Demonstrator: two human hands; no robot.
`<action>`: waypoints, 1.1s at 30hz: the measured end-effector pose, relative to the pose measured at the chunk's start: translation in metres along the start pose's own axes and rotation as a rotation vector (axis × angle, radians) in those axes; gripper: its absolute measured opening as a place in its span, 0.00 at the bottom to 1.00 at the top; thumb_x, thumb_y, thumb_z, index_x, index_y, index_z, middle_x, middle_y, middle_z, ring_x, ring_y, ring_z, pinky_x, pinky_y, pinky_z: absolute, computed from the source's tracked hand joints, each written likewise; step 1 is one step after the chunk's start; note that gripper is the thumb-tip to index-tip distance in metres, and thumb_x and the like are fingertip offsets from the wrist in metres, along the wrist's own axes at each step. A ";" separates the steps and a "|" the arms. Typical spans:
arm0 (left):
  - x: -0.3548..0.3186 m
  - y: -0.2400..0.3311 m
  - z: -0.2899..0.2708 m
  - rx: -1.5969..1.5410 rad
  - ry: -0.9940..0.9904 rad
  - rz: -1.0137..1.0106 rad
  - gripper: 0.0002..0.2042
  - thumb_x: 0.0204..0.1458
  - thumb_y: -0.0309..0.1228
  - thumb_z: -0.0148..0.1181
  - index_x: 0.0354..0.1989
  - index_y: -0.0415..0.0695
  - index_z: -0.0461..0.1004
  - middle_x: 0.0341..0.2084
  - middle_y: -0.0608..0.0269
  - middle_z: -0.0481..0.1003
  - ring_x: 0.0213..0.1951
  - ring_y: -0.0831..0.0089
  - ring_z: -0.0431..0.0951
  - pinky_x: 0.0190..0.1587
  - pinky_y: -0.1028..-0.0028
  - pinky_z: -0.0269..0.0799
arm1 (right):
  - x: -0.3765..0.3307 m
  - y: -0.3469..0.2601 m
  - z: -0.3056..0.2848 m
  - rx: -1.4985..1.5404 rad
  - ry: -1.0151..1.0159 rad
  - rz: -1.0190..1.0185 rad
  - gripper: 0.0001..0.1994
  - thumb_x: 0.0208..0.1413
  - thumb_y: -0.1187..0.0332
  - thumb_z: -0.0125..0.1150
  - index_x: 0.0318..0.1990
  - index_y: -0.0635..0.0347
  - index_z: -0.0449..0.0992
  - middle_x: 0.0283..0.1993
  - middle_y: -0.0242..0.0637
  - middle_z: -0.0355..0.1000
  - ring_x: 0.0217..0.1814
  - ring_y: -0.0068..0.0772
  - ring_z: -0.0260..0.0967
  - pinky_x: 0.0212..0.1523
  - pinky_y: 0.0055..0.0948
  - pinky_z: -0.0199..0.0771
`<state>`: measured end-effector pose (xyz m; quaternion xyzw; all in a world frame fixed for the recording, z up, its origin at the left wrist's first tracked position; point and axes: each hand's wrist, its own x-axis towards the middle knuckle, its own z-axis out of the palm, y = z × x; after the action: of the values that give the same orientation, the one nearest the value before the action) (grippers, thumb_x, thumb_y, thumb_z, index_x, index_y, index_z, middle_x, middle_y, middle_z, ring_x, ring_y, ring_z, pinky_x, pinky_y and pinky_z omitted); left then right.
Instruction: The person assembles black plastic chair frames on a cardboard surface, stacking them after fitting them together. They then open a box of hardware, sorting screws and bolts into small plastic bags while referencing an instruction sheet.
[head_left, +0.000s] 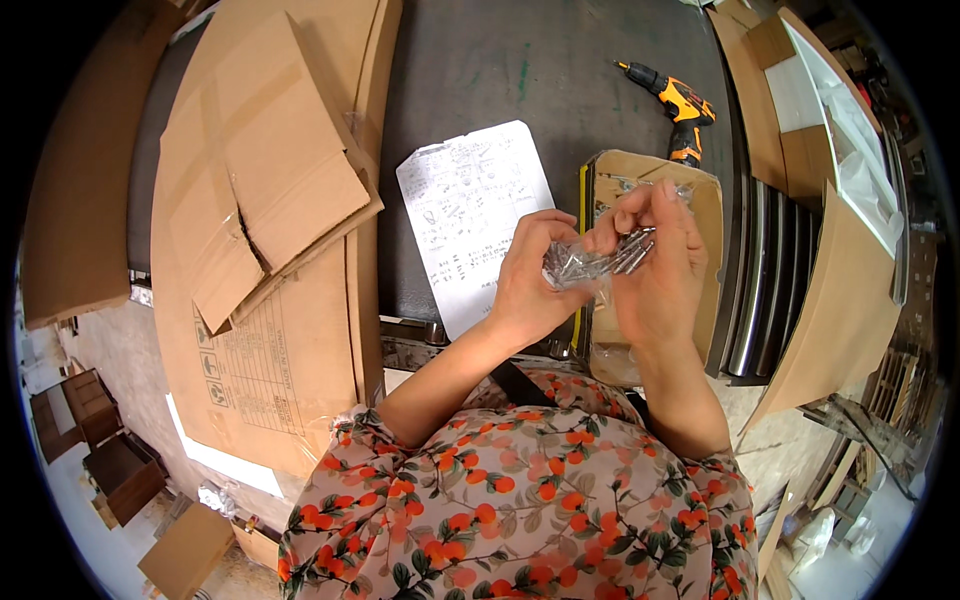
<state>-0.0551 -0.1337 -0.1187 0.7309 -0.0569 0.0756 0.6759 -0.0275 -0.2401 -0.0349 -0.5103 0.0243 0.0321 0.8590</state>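
Observation:
My left hand (pixel 525 280) is closed on a crumpled clear plastic bag (pixel 572 266). Several shiny metal pins or bolts (pixel 632 252) lie against the fingers of my right hand (pixel 660 285), which curls round them beside the bag; their exact kind is too small to tell. Both hands meet above an open shallow cardboard box (pixel 707 290). Small parts and clear plastic show inside that box, partly hidden by my hands and wrists. Left of the hands lies a printed sheet (pixel 470 200) with drawings and writing, its lower right edge near my left wrist.
A yellow and black cordless drill (pixel 680 105) lies beyond the box on the dark work surface (pixel 560 70). Large flat cartons (pixel 270 130) are stacked at the left. Metal rollers (pixel 765 290) and an open carton with white panels (pixel 815 95) stand at the right.

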 end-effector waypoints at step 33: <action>0.004 0.015 -0.009 -0.088 0.036 -0.040 0.24 0.29 0.22 0.70 0.37 0.42 0.65 0.41 0.58 0.66 0.43 0.64 0.70 0.43 0.71 0.67 | -0.013 -0.017 0.006 -0.472 -0.536 -0.175 0.28 0.62 0.49 0.34 0.58 0.65 0.60 0.64 0.54 0.53 0.69 0.45 0.46 0.68 0.41 0.37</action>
<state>-0.0541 -0.1256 -0.1030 0.6999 -0.0334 0.0724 0.7098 -0.0390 -0.2434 -0.0166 -0.6681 -0.2535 0.0956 0.6930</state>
